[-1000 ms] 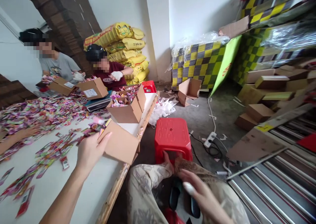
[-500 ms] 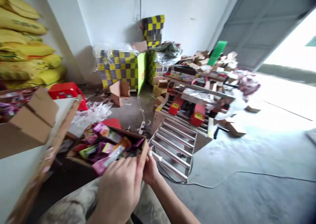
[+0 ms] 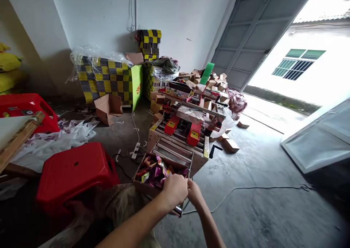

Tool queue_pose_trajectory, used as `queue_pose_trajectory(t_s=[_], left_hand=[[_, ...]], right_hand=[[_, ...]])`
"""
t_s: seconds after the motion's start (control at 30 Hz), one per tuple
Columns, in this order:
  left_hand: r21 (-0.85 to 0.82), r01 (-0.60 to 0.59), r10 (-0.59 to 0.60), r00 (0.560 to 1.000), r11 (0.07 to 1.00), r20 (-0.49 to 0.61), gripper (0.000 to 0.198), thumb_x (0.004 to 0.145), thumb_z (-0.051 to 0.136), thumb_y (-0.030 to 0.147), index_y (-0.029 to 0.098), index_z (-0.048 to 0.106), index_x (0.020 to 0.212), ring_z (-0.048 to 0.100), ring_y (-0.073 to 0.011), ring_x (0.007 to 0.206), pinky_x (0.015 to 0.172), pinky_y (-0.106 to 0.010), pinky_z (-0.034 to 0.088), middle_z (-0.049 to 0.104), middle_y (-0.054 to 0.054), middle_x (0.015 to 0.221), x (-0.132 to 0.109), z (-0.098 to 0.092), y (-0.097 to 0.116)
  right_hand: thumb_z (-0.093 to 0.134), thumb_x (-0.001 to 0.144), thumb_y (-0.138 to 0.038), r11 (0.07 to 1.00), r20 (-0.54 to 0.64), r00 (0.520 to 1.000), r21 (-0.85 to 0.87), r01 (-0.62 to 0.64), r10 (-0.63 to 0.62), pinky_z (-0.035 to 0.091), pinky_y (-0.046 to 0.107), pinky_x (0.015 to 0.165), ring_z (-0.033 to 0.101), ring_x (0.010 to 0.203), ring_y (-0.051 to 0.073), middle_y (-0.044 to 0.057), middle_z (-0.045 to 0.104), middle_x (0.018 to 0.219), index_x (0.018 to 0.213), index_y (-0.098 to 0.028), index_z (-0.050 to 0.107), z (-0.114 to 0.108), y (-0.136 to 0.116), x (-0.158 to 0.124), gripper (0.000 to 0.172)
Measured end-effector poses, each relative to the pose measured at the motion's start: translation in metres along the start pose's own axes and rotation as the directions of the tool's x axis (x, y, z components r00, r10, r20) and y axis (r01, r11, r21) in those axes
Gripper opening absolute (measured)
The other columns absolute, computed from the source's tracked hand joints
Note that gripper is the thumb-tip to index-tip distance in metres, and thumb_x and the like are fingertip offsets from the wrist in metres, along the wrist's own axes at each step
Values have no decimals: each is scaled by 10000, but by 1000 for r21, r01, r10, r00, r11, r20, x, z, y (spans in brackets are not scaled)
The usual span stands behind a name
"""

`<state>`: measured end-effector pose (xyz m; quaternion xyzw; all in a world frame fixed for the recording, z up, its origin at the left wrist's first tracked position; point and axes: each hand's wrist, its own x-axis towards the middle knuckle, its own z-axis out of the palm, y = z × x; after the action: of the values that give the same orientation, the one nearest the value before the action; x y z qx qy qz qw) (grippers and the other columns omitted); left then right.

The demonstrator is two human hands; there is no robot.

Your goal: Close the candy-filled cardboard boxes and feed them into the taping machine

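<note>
An open cardboard box (image 3: 146,188) holds several purple, pink and orange wrapped packets (image 3: 156,173). It is over the near end of a roller conveyor (image 3: 175,151); whether its base rests on the rollers is hidden. My left hand (image 3: 175,189) is closed on the near right part of the box's rim. Beside it, my right hand (image 3: 193,191) is closed at the box's right corner, with its fingertips partly hidden.
A machine with red guides (image 3: 194,133) stands beyond the rollers. Left are a red stool (image 3: 73,167), crumpled plastic (image 3: 79,133) and a wooden table edge (image 3: 22,140). A power strip (image 3: 135,150) and a cable (image 3: 246,188) lie on the floor.
Both hands have carried the box right and forward, from beside the table to the conveyor's near end. The view has swung right, bringing the red stool into fuller view.
</note>
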<state>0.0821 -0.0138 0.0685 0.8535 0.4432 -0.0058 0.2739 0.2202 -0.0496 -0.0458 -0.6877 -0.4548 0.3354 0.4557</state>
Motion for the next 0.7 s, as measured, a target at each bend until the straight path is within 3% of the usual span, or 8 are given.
queue_pose_trajectory(t_s=[0.07,0.13,0.23,0.37,0.47,0.53,0.6,0.7], left_hand=[[-23,-13,12,1000,1000,-26,427,917,272,241,91,671,936,655,-300,853,685,-378,489,683,-187,881,4,8,-2],[-88,-7,-4,993,996,-121,421,928,243,238,119,647,935,650,-267,853,702,-358,481,679,-153,888,4,12,-4],[-155,-61,16,959,986,-281,357,939,244,247,168,592,918,625,-204,823,700,-307,461,648,-85,915,-1,7,-8],[10,-183,170,887,983,-430,241,926,326,236,187,561,896,548,-194,863,758,-307,428,593,-59,906,-11,-15,-19],[164,-135,200,845,977,-496,246,924,332,225,193,573,880,507,-207,870,794,-343,399,564,-65,875,-11,-29,-42],[217,-38,146,848,975,-510,240,917,355,231,193,589,879,497,-218,890,794,-357,388,557,-77,900,-6,-31,-63],[241,53,70,878,969,-473,220,902,405,258,186,610,868,498,-229,913,795,-360,385,562,-90,917,0,-26,-83],[276,68,41,928,959,-371,196,875,461,264,175,636,872,509,-245,946,828,-375,374,584,-104,919,8,-15,-101]], right_hand=[[592,701,-535,997,24,1000,77,-22,20,502,347,681,608,796,251,78,674,837,877,-181,646,-13,-14,0,399],[515,779,-542,985,34,999,174,-15,9,505,363,753,599,920,253,103,643,1025,1076,-180,573,-17,-30,-3,472],[530,807,-499,982,-19,995,157,102,-100,474,384,864,557,1039,252,116,582,1154,1170,-189,497,-9,-47,-10,479],[560,805,-456,985,-75,988,99,142,-135,451,398,909,557,1035,239,111,568,1162,1209,-191,450,4,-51,-15,496],[548,811,-469,989,-69,992,97,111,-105,473,397,868,566,1007,237,113,563,1152,1214,-188,429,8,-48,-14,506],[537,814,-479,991,-79,992,80,109,-103,465,403,877,561,1013,238,114,556,1151,1210,-188,427,10,-46,-12,504],[523,819,-480,993,-103,989,46,111,-106,451,411,895,549,1030,240,112,548,1152,1216,-191,420,12,-45,-11,502],[479,843,-469,991,-123,984,-5,132,-132,435,409,913,524,1053,229,110,524,1165,1245,-195,384,16,-43,-11,495]])
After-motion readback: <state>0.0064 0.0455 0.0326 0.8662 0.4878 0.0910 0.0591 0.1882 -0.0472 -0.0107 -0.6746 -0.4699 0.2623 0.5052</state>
